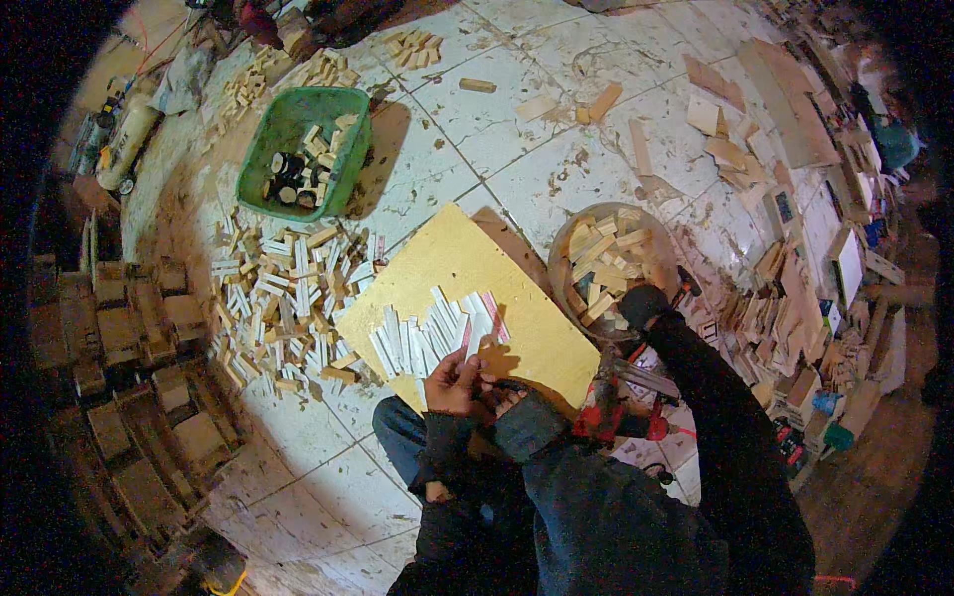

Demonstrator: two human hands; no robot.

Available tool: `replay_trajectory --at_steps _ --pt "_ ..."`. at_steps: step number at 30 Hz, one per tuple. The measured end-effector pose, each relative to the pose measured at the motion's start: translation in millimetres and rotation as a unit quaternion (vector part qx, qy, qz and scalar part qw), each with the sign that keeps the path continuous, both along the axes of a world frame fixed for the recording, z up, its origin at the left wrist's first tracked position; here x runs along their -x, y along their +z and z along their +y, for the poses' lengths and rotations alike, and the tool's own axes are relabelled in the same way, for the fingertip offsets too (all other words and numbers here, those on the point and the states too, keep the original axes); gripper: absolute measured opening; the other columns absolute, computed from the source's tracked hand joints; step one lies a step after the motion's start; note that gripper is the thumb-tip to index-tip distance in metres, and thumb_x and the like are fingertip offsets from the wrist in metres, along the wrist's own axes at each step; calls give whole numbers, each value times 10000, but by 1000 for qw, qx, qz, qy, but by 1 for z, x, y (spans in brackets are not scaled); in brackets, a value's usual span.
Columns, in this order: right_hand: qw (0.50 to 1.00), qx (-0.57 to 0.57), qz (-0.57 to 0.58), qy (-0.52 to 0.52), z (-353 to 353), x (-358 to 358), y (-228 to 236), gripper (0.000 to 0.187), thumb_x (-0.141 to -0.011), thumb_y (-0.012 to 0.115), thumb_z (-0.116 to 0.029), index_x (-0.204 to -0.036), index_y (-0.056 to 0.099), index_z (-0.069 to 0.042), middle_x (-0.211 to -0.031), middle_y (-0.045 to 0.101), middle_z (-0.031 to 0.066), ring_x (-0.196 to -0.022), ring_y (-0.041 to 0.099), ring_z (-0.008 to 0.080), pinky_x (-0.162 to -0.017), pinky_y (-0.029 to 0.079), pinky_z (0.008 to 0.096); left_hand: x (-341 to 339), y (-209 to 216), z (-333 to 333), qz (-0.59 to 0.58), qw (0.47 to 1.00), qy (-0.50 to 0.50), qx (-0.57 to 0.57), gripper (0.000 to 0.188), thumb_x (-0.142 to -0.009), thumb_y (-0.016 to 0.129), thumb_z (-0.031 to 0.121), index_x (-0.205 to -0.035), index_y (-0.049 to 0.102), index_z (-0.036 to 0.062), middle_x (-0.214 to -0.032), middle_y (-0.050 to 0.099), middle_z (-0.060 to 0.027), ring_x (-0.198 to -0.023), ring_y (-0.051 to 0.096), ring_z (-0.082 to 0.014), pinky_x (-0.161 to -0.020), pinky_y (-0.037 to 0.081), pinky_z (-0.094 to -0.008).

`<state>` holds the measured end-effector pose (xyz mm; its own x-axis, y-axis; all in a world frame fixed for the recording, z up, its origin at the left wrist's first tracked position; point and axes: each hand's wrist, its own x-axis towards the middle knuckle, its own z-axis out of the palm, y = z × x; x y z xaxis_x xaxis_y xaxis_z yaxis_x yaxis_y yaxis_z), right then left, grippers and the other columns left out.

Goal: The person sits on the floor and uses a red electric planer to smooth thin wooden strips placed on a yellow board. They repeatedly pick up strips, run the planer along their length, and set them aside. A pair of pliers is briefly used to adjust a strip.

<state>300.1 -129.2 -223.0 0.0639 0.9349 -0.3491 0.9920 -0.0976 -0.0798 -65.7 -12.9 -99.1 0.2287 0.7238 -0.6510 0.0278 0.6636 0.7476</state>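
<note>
Over the near edge of a yellow board (447, 248), my left hand (453, 385) is closed, its fingertips bent beside the end of a white-faced strip (477, 328). Close against it, my right hand (510, 401) is curled below a grey cuff. What either hand holds, if anything, is hidden between the fingers. Several white-faced wooden strips (422, 338) lie side by side on the board, a few with red marks. To the right, a dark-clad limb (711, 382) reaches a round basin (559, 256) of wood blocks; I cannot tell whose it is.
A pile of short wood pieces (293, 298) spreads left of the board. Behind it stands a green plastic bin (343, 179) with blocks inside. A red power tool (606, 412) lies right of my hands. Wood scraps (795, 328) crowd the right; stacked timber (149, 397) stands left.
</note>
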Motion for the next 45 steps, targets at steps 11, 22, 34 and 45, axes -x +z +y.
replay_trajectory --at_steps 11,22,34,45 --pt "870 -253 162 -391 26 50 95 233 -796 634 -234 -920 555 -54 -760 606 129 -698 621 239 -608 502 372 1 -8 -1 3 999 29 -13 268 -899 596 110 -1122 538 -27 -906 663 -109 -663 648 -174 -552 506 -260" --pt "714 -78 548 -429 22 151 87 102 -886 559 -56 -935 542 32 -777 602 115 -641 641 202 -574 564 293 -25 -13 -3 -36 998 -40 17 250 -902 580 95 -1110 586 -43 -814 654 -103 -629 599 -137 -562 506 -264" --pt "966 -77 206 -136 -115 130 145 599 -682 588 -120 -1249 427 -12 -975 633 130 -804 611 257 -741 502 348 -41 -54 -20 -137 986 -36 84 133 -899 518 -29 -1015 569 -69 -822 642 -170 -641 594 -184 -528 488 -282" --pt "920 99 284 -252 -106 140 161 477 -868 492 -117 -1329 402 -40 -1230 538 220 -1057 576 364 -914 456 443 -42 -50 -21 -120 991 -23 60 108 -900 530 -12 -977 580 -69 -746 606 -120 -603 574 -165 -501 473 -276"
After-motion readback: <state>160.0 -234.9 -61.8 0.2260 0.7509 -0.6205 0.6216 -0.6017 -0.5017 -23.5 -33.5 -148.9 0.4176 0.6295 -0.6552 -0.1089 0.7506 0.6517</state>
